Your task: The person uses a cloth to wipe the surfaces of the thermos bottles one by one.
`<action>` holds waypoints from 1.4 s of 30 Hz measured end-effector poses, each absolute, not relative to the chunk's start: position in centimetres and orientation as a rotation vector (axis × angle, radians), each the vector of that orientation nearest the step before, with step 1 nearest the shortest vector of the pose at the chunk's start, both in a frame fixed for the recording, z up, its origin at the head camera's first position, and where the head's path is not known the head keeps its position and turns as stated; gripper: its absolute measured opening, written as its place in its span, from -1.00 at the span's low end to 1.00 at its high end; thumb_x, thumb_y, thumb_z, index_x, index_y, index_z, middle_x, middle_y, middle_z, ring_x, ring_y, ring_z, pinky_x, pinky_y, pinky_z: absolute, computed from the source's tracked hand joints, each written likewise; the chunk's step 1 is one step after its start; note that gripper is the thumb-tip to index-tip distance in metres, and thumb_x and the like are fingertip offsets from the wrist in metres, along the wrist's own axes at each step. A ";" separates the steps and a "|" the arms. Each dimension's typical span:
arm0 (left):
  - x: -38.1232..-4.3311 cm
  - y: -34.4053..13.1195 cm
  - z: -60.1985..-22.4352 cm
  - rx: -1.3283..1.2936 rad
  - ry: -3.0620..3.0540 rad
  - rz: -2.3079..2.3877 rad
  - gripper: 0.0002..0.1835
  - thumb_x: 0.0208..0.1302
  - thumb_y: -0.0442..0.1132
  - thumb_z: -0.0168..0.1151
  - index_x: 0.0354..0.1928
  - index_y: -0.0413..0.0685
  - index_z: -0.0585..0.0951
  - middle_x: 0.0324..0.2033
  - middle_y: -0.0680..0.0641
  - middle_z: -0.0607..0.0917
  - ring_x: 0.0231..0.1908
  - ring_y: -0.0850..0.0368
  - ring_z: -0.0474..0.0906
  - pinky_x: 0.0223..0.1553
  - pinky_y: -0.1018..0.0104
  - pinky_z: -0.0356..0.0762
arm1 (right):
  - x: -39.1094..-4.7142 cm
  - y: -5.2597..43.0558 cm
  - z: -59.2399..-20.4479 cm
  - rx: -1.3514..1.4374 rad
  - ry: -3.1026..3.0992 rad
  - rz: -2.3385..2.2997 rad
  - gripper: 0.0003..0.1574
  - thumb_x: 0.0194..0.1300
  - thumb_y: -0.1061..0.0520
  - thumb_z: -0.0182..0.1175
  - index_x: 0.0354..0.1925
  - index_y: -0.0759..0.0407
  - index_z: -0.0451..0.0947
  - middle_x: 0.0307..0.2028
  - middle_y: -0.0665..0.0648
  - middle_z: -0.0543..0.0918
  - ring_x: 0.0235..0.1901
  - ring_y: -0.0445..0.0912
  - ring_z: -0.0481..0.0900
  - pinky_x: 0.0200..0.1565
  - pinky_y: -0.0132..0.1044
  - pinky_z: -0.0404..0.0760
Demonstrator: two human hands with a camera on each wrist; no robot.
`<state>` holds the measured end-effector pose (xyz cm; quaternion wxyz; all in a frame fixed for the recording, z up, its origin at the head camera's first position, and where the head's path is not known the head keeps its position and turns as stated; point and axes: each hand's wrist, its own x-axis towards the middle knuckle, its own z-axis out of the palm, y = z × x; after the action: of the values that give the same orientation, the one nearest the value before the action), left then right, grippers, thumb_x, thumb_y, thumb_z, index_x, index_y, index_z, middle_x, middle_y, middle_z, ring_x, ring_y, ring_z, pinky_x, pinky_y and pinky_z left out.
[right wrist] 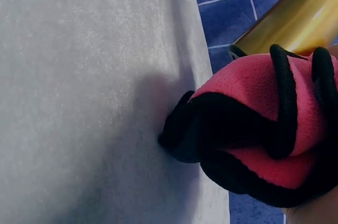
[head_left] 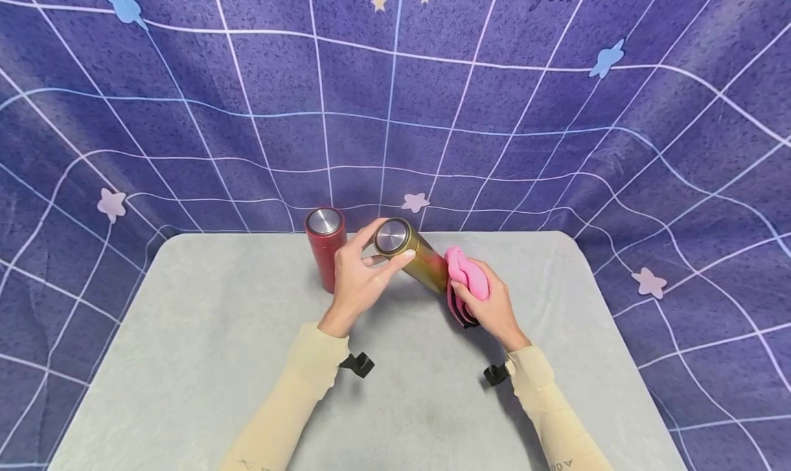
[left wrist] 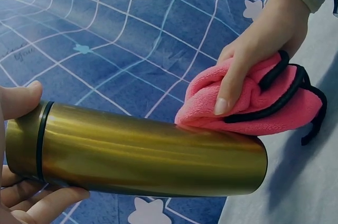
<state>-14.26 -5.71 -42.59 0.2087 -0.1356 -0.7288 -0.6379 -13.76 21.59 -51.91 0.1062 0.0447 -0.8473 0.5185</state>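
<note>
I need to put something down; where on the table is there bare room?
Free table: left of the red flask, between the sleeves, and right of the right hand. Crowded: the back middle, where that flask, the left hand, gold flask and pink cloth are close together.

1. I have the left forearm (head_left: 284,402) reaching forward and inward.
2. My left hand (head_left: 360,279) holds a firm curl — thumb (left wrist: 21,100) on one side, fingers (left wrist: 53,200) opposite.
3. My right forearm (head_left: 556,409) slants inward too.
4. My right hand (head_left: 492,307) grips, thumb pointing downward in the left-wrist view — other fingers mostly hidden there.
</note>
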 end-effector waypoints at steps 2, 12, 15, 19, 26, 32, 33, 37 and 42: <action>-14.3 -5.7 -42.5 -0.379 -2.032 -1.775 -0.33 0.09 -0.18 0.71 0.29 0.03 0.71 0.09 -0.02 0.75 0.08 0.13 0.67 -0.13 0.28 0.82 | -13.7 21.6 -51.9 0.119 -2.492 1.536 -0.39 0.31 -0.02 0.54 0.30 -0.13 0.65 0.13 0.00 0.76 0.01 -0.08 0.65 0.01 -0.44 0.59; -14.3 -5.6 -42.6 -0.381 -2.066 -1.735 -0.32 0.10 -0.13 0.70 0.30 0.01 0.70 0.12 -0.02 0.76 0.11 0.13 0.68 -0.14 0.29 0.82 | -13.5 20.7 -50.9 0.105 -2.490 1.541 -0.36 0.27 0.01 0.55 0.30 -0.08 0.65 0.15 0.01 0.75 0.03 -0.10 0.66 0.04 -0.45 0.59; -14.4 -5.6 -42.7 -0.386 -2.073 -1.725 -0.33 0.10 -0.11 0.70 0.30 0.03 0.70 0.12 0.01 0.77 0.11 0.14 0.68 -0.15 0.28 0.83 | -13.4 20.3 -50.6 0.130 -2.476 1.542 -0.35 0.27 0.01 0.55 0.31 -0.06 0.65 0.16 0.01 0.74 0.05 -0.09 0.66 0.07 -0.43 0.59; -14.3 -5.5 -42.8 -0.383 -2.094 -1.711 -0.32 0.10 -0.08 0.70 0.30 0.05 0.70 0.12 0.03 0.77 0.11 0.17 0.68 -0.14 0.29 0.82 | -13.3 19.9 -50.1 0.168 -2.459 1.535 -0.34 0.27 0.02 0.56 0.31 -0.03 0.64 0.16 0.03 0.74 0.07 -0.07 0.65 0.09 -0.40 0.58; -14.4 -5.4 -43.0 -0.382 -2.110 -1.716 -0.32 0.10 -0.09 0.70 0.30 0.02 0.70 0.11 0.01 0.77 0.12 0.15 0.69 -0.13 0.29 0.82 | -13.0 19.0 -49.2 0.201 -2.432 1.531 -0.34 0.26 0.05 0.56 0.30 0.00 0.65 0.16 0.04 0.74 0.05 -0.07 0.66 0.08 -0.40 0.60; -14.2 -5.2 -43.1 -0.382 -2.119 -1.719 -0.31 0.06 -0.07 0.73 0.28 0.05 0.72 0.10 0.03 0.78 0.11 0.16 0.70 -0.11 0.28 0.82 | -12.8 18.3 -48.0 0.285 -2.390 1.510 -0.32 0.25 0.08 0.57 0.31 0.04 0.64 0.15 0.06 0.74 0.06 -0.05 0.66 0.10 -0.37 0.61; -14.2 -5.2 -43.1 -0.384 -2.118 -1.719 -0.31 0.06 -0.07 0.74 0.27 0.06 0.72 0.10 0.03 0.78 0.11 0.16 0.70 -0.12 0.27 0.82 | -12.8 18.2 -47.9 0.296 -2.383 1.511 -0.33 0.25 0.09 0.56 0.31 0.04 0.64 0.15 0.06 0.74 0.05 -0.05 0.66 0.10 -0.36 0.61; -14.3 -5.1 -43.1 -0.395 -2.120 -1.722 -0.31 0.05 -0.04 0.75 0.26 0.08 0.72 0.07 0.03 0.78 0.09 0.17 0.70 -0.12 0.26 0.83 | -12.7 17.9 -47.3 0.311 -2.361 1.522 -0.34 0.24 0.11 0.55 0.30 0.03 0.65 0.12 0.04 0.74 0.02 -0.07 0.66 0.08 -0.36 0.61; -14.3 -5.1 -43.3 -0.411 -2.136 -1.742 -0.32 0.03 -0.05 0.77 0.25 0.16 0.73 0.02 0.06 0.78 0.06 0.18 0.70 -0.11 0.27 0.82 | -12.5 17.6 -46.5 0.341 -2.339 1.521 -0.32 0.24 0.12 0.55 0.31 0.05 0.64 0.12 0.05 0.74 0.02 -0.06 0.65 0.08 -0.36 0.61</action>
<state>-14.31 -5.06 -43.33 0.1765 -0.1452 -0.7544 -0.6153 -12.53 17.57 -46.48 0.1644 0.1197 -0.8208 0.5338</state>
